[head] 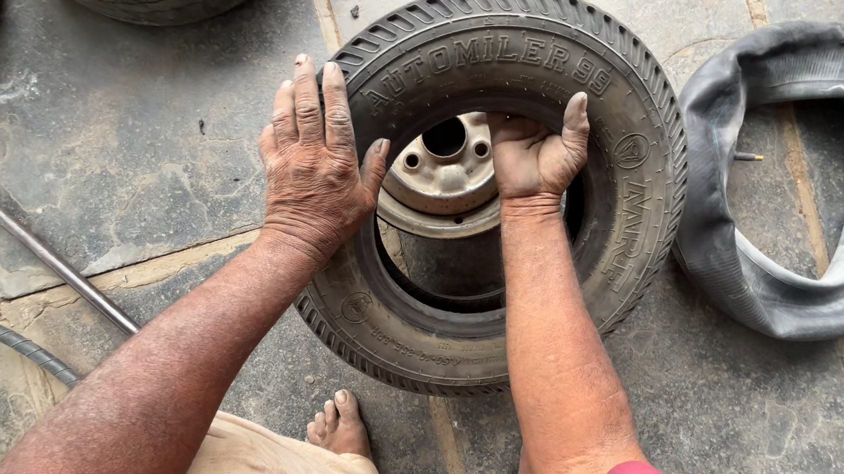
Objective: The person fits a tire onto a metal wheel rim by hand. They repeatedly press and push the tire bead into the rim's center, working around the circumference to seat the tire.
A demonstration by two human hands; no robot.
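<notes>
We have a small black rubber tyre [529, 68] lying flat on the stone floor [134, 149], a dished steel rim [447, 170] loose inside; it looks stiff and weighty, best gripped at the bead. Our left hand [316, 165] presses flat on the sidewall, fingers together; our right hand [534, 156] curls fingers under the bead. A limp inner tube [796, 268] and a tyre lever [42, 252] lie beside.

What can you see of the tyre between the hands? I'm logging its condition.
The tyre is small, black rubber, dusty, with ribbed tread and raised sidewall lettering. It lies tilted on the stone floor, over a pale metal rim seen through its opening. The left hand presses flat on its sidewall; the right hand hooks inside the bead.
</notes>
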